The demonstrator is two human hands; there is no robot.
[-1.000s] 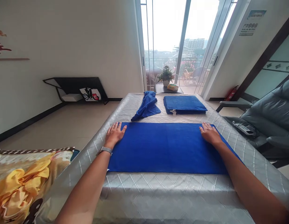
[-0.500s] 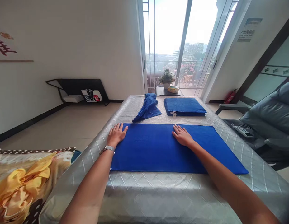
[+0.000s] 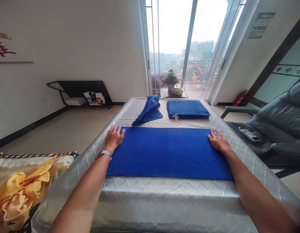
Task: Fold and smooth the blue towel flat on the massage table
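Note:
A blue towel (image 3: 164, 153) lies flat and smooth across the silver quilted table cover (image 3: 169, 191). My left hand (image 3: 114, 138) rests flat on its left edge, fingers outstretched, with a watch band at the wrist. On the towel's right edge lies my right hand (image 3: 219, 140), palm down and open. Neither hand grips anything. Beyond the towel, a neat stack of folded blue towels (image 3: 188, 109) sits at the far right, a white tag at its front. A crumpled blue towel (image 3: 148, 110) lies to the left of the stack.
A grey armchair (image 3: 273, 123) with a white power strip (image 3: 250, 134) on its seat stands to the right. Yellow cloth (image 3: 24, 191) lies on a patterned blanket at the lower left. A potted plant (image 3: 171, 79) stands by the glass door.
My right hand has slid rightward from the towel's middle to its right edge. My left hand stays on the left edge. The view has shifted slightly.

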